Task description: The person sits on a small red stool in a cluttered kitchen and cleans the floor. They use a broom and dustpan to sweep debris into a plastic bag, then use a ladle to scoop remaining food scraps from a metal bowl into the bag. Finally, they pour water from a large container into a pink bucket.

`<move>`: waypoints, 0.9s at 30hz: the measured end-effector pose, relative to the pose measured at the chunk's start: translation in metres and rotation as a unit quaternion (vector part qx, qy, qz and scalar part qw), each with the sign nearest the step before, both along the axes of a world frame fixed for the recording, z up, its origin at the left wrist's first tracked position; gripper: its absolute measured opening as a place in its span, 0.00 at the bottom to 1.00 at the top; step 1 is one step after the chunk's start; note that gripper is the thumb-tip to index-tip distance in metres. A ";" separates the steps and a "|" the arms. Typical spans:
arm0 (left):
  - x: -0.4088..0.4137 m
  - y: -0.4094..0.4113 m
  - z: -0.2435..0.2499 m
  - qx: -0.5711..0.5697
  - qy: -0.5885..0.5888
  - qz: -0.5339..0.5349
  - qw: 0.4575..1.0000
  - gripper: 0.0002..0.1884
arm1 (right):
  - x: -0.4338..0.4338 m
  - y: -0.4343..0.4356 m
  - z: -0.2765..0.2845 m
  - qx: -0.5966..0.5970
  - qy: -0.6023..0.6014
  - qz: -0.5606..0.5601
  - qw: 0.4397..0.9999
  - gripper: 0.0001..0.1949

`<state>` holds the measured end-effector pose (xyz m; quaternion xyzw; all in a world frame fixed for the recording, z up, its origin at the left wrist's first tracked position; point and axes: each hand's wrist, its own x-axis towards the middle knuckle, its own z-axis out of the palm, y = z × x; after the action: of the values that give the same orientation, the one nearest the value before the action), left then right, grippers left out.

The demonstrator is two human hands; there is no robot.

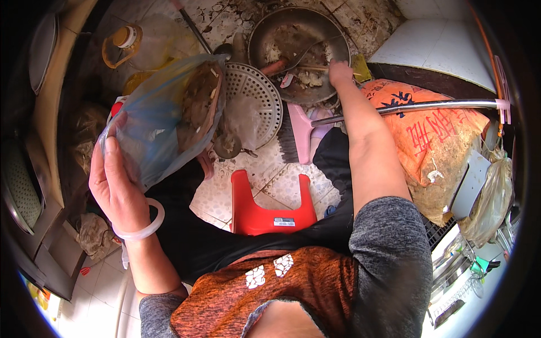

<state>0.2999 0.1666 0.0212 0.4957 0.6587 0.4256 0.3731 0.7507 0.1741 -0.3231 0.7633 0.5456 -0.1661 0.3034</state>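
At the left, my left hand (120, 186) pinches the rim of a translucent bluish plastic bag (154, 126) between thumb and fingers; brownish refuse shows inside. My right hand (340, 72) is at the right side of a dark wok (264, 46) on the floor, its fingers closed around thin wooden sticks that look like chopsticks (310, 67). In the wok lie pale food scraps (310, 79), a small red-and-white wrapper (287, 80) and a thin curved wire or handle. A perforated metal steamer plate (266, 101) lies between the bag and the wok, with a crumpled clear plastic bag on it.
A pink broom (301, 135) lies below the wok, its metal handle crossing under my right forearm toward an orange woven sack (431, 126). Between my legs is a red plastic stool (270, 217). A large plastic oil jug (156, 42) is at upper left, and a ladle (227, 145) lies near the bag.
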 end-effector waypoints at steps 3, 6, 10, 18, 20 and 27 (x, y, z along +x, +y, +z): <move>0.000 -0.001 0.003 -0.023 -0.014 0.005 1.000 0.17 | -0.007 0.005 0.009 -0.068 0.006 0.029 0.997 0.16; 0.000 -0.002 0.005 -0.043 -0.020 0.013 0.999 0.17 | -0.006 0.031 0.042 -0.154 -0.074 0.224 0.959 0.12; -0.001 -0.003 0.006 -0.044 -0.020 0.017 0.999 0.17 | -0.002 0.092 0.095 -0.319 0.034 0.162 0.933 0.07; 0.001 -0.003 0.005 -0.060 -0.013 0.035 0.997 0.17 | -0.074 0.111 0.052 -0.029 0.121 0.301 0.946 0.11; 0.002 -0.003 0.005 -0.064 -0.014 0.042 0.997 0.17 | -0.090 0.108 0.026 -0.011 0.122 0.370 0.921 0.12; -0.004 -0.001 -0.002 -0.058 0.003 0.034 0.998 0.17 | -0.109 0.097 -0.044 -0.061 0.214 0.358 0.907 0.13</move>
<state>0.2963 0.1659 0.0192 0.4517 0.7000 0.3978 0.3844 0.6415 0.2713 -0.3676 0.4424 0.8229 -0.2386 0.2649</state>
